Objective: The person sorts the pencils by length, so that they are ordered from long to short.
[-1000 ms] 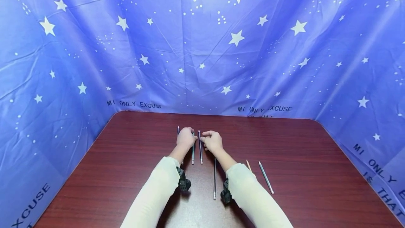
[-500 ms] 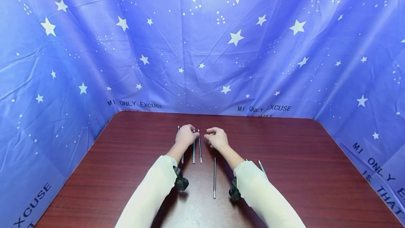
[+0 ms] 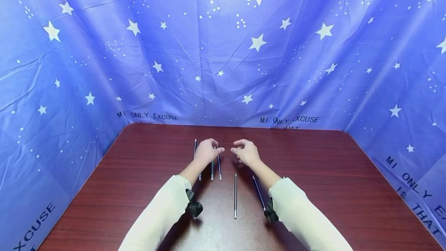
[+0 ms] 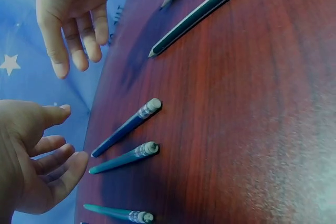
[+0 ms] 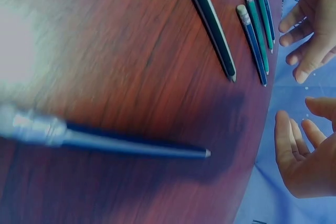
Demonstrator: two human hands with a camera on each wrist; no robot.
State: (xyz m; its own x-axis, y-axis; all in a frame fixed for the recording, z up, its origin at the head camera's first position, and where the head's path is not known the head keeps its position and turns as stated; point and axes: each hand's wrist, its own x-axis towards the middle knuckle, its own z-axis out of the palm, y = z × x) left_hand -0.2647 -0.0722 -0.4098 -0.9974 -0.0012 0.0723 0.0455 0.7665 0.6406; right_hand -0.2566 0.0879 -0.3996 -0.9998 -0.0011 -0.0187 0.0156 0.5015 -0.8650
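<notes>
My left hand [image 3: 206, 152] hovers over the far ends of three pencils, fingers relaxed and holding nothing. In the left wrist view these are a blue pencil [image 4: 123, 129], a green pencil [image 4: 123, 160] and another green pencil [image 4: 113, 212], eraser ends toward me. Opposite it, my right hand [image 3: 246, 152] is held in the air with loosely bent fingers, palm facing the left hand. Between the forearms lies a dark green pencil with pale stripes [image 5: 210, 24]. A dark blue pencil [image 3: 258, 193] lies beside the right forearm, its eraser end close to the wrist camera.
The reddish-brown wooden table [image 3: 156, 146] extends on both sides of the arms. A blue star-printed cloth [image 3: 195, 49] hangs round its back and sides. Black cameras sit on both wrists, low over the table. The right sleeve [image 3: 306, 212] covers part of the tabletop.
My right hand has moved right, widening the gap between the hands; the left has shifted slightly right. The dark blue pencil has come into view, while the right sleeve now hides the pencils farther right.
</notes>
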